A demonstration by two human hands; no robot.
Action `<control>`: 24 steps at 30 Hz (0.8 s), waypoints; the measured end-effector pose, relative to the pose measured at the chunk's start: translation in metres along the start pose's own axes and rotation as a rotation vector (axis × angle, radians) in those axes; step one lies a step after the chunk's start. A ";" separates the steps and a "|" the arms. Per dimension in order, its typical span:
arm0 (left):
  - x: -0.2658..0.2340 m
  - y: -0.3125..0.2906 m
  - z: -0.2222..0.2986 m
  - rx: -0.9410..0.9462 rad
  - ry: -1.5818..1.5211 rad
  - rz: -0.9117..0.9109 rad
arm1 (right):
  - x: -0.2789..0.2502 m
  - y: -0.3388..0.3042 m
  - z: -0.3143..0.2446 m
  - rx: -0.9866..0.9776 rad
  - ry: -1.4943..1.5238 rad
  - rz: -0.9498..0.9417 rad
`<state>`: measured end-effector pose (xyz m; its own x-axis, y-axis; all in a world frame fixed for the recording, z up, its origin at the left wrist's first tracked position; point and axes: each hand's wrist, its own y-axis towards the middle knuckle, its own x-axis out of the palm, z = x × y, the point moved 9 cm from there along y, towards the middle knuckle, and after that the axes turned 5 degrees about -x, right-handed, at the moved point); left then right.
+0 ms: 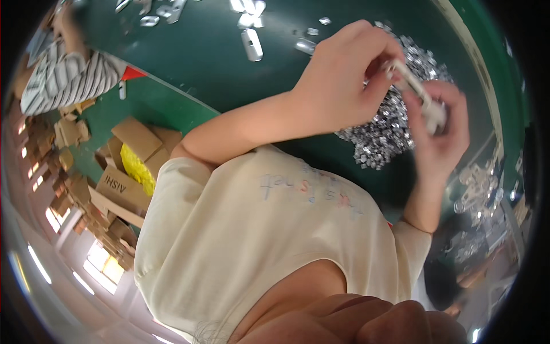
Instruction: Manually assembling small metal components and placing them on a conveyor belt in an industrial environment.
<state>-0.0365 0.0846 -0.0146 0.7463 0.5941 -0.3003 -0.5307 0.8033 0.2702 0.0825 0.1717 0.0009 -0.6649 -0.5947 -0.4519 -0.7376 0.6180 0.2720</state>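
My left hand (344, 80) and my right hand (444, 129) meet above a dark green table (200, 51). Between them is a small, elongated silver metal part (423, 98). My left fingers pinch its upper end and my right hand closes around its lower end. Directly beneath the hands lies a heap of small shiny metal pieces (384, 137). My cream short-sleeved shirt (258, 229) fills the lower middle of the view and hides the table's near part.
Several larger flat metal pieces (252, 45) lie scattered at the table's far side. More metal parts (478, 192) sit at the right. Open cardboard boxes (123, 172), one with yellow contents, stand at the left. A person in a striped top (63, 77) is at the upper left.
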 end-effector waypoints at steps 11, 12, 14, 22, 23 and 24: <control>-0.108 -0.043 -0.079 -0.486 0.721 0.070 | -0.117 0.177 0.195 0.142 -0.752 0.320; -0.106 -0.046 -0.086 -0.535 0.692 0.067 | -0.090 0.172 0.172 0.093 -0.803 0.216; -0.098 -0.037 -0.081 -0.495 0.656 0.058 | -0.013 0.130 0.075 -0.160 -0.420 0.126; -0.089 -0.021 -0.074 -0.476 0.010 0.195 | 0.137 0.073 0.032 -0.287 -0.212 -0.579; -0.082 -0.025 -0.075 -0.600 -0.089 0.125 | 0.135 0.072 0.035 -0.286 -0.217 -0.577; -0.076 -0.032 -0.078 -0.725 -0.188 0.066 | 0.132 0.070 0.032 -0.349 -0.261 -0.556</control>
<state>-0.1079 0.0168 -0.0722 0.7250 0.6773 -0.1250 -0.6600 0.6314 -0.4071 -0.0525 0.1531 -0.0671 -0.1614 -0.6049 -0.7798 -0.9834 0.0317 0.1789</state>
